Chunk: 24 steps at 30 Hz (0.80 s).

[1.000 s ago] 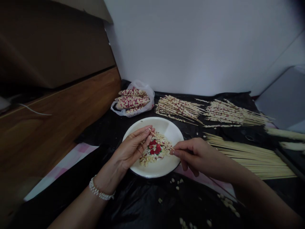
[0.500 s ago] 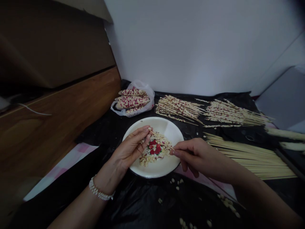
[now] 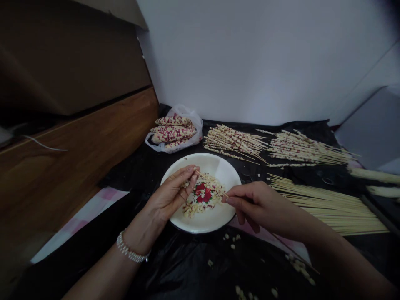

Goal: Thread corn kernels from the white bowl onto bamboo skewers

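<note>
Black plastic sheet [image 3: 200, 260] covers the tabletop, w/ pink-checked cloth [image 3: 83, 218] showing at lower left. Brown wooden panel [image 3: 78, 154] runs up the left side, white wall [image 3: 259, 62] stands behind. Upper mid: clear plastic bag [image 3: 187, 143] holding red-and-cream speckled corn cobs [image 3: 173, 132]. To its right, two bundles of kernel-threaded bamboo skewers [image 3: 234, 143] [image 3: 308, 149] lie side by side, nearly touching; below them at right, a pile of bare pale bamboo skewers [image 3: 328, 208] reaches toward the right edge.

White round plate [image 3: 215, 166] sits mid-frame, just below the bag, w/ black sheet showing btwn it and the skewer piles. Heap of loose cream and dark red corn kernels [image 3: 200, 204] lies at plate centre, around a red flower print [image 3: 202, 193]. Stray kernels [image 3: 234, 243] dot the sheet below the plate, toward the bottom edge.

Left hand [image 3: 170, 196], w/ pearl bracelet [image 3: 129, 250] on the wrist, is over the plate's left side, its fingers [image 3: 184, 177] closed on the upper end of a thin bamboo skewer [image 3: 211, 183]. Right hand [image 3: 256, 204] has its fingers [image 3: 233, 201] pinched shut on the lower end, above the plate's right side.
</note>
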{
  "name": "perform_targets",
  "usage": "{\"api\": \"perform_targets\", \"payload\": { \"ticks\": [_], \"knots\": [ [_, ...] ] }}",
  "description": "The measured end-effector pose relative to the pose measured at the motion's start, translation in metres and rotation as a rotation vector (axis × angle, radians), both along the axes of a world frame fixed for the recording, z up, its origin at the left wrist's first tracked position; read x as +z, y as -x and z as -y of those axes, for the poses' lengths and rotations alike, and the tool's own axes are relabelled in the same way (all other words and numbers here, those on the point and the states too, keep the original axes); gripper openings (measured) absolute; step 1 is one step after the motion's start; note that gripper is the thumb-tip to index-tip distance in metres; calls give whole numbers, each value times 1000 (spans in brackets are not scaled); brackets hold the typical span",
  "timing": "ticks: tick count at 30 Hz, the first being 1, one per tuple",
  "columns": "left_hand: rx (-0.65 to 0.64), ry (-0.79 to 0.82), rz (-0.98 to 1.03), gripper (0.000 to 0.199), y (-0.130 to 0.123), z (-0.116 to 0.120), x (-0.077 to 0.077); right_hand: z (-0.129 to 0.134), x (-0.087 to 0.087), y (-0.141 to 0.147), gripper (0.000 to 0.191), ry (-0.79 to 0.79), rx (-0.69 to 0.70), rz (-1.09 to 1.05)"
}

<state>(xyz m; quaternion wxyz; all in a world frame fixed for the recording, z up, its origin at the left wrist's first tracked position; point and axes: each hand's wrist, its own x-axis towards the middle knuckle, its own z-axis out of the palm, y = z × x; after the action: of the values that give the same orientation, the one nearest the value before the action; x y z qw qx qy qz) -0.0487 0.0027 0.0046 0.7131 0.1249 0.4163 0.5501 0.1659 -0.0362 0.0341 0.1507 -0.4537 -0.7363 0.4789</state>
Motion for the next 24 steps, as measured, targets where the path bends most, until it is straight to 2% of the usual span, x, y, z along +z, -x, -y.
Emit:
{"api": "perform_targets", "payload": {
  "ticks": [7,17,24],
  "knots": [
    [-26,31,9,18,1,1,-1,1,2,5,35,-96,-30,25],
    [25,9,20,18,-3,3,5,3,-1,4,34,-84,-37,32],
    [12,-21,5,20,-1,2,3,1,0,6,36,-31,-45,30]
  ]
}}
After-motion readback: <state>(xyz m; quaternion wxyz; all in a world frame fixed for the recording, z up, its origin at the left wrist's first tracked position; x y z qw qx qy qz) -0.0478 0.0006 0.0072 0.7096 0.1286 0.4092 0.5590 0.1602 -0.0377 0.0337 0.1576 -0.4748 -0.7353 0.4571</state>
